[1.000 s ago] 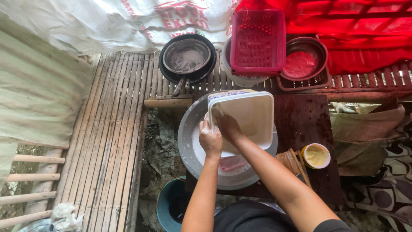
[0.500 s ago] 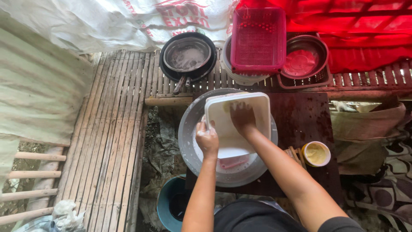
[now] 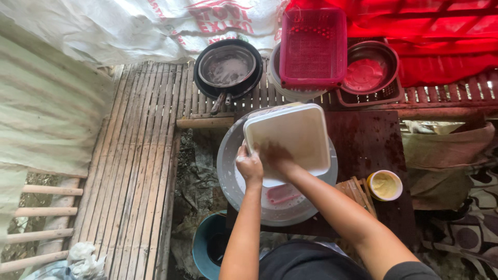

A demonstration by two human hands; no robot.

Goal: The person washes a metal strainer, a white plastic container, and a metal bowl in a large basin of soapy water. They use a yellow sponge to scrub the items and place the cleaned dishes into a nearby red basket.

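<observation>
A white square plastic container [image 3: 293, 136] is tilted over a round grey basin [image 3: 231, 171] that stands on a dark wooden stand. My left hand [image 3: 249, 166] grips the container's near-left rim. My right hand [image 3: 275, 155] is inside the container, pressed against its bottom and blurred by motion; whether it holds anything cannot be told. A pink object [image 3: 282, 193] lies in the basin under the container.
A black pan [image 3: 227, 67] with a metal bowl in it, a pink mesh basket [image 3: 313, 46] and a dark bowl with red inside [image 3: 369, 70] line the bamboo slat floor [image 3: 140, 155] ahead. A small yellow-filled cup [image 3: 384, 185] sits right. A teal bucket [image 3: 202, 249] stands below.
My right hand has slid back and forth inside the white container, from its near-left part to the middle, while the container tilted and shifted slightly. My left hand stayed on the rim.
</observation>
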